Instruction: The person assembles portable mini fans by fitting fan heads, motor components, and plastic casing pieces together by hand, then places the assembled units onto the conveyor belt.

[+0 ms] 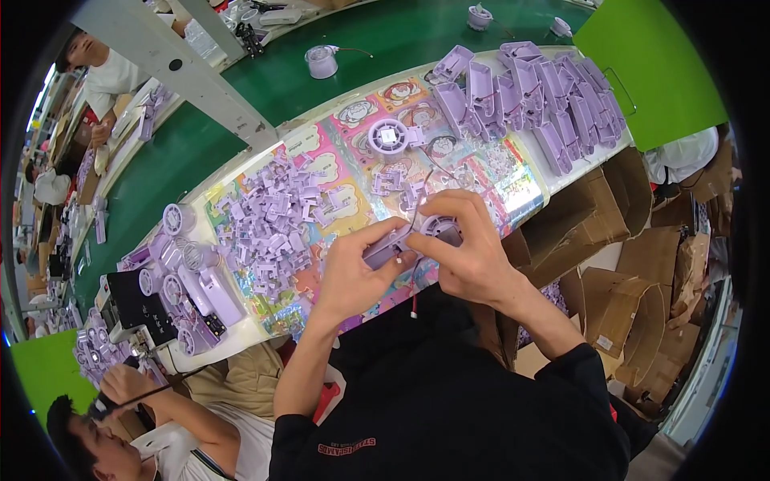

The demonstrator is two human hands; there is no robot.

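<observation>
Your black shirt [457, 401] lay nearest; left hand [351, 276] and right hand [475, 255] gripped the lilac housing [383, 252] — likely for steadiness.

From the left hand [353, 272] and right hand [473, 252], a lane of printed mat [346, 144] runs toward 11 o'clock, between the clip pile [277, 208] at 9 to 10 and the fan unit [389, 136] near 12, loose clips [388, 182] lying in it. At 2 a short bare patch ends against stacked purple housings [553, 148]; cardboard boxes [589, 208] crowd 3, a co-worker [200, 433] 8
</observation>
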